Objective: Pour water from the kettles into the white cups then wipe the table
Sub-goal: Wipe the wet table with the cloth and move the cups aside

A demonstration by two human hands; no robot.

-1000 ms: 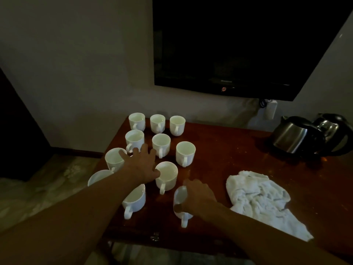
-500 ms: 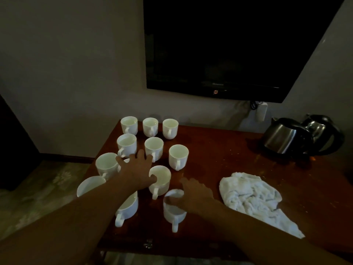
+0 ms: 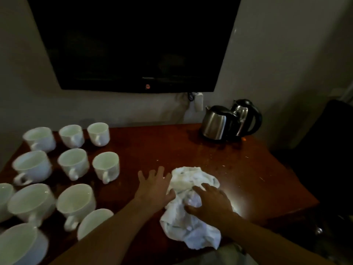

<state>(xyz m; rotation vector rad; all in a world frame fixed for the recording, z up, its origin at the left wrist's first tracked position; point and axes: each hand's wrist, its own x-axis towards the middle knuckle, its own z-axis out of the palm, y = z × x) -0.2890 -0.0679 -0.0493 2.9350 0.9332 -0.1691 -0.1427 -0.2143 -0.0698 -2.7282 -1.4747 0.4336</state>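
Note:
Several white cups [image 3: 73,162] stand in rows on the left half of the dark red table [image 3: 248,178]. A crumpled white cloth [image 3: 189,222] lies near the table's front edge, right of the cups. My right hand [image 3: 209,202] lies on top of the cloth with its fingers curled into the fabric. Just left of it, my left hand [image 3: 155,185] has its fingers spread and straight, and its thumb side touches the cloth's left edge. Two steel kettles [image 3: 217,122] [image 3: 245,116] with black handles stand side by side at the back right.
A black wall-mounted TV [image 3: 133,44] hangs above the table's back edge. A white plug adapter [image 3: 198,103] with a cable hangs on the wall beside the kettles. A dark shape [image 3: 332,150] stands to the right of the table.
Both hands left the cups and moved right to the cloth. The right hand now rests on the cloth and the left at its edge. The view swung right and closer to the table.

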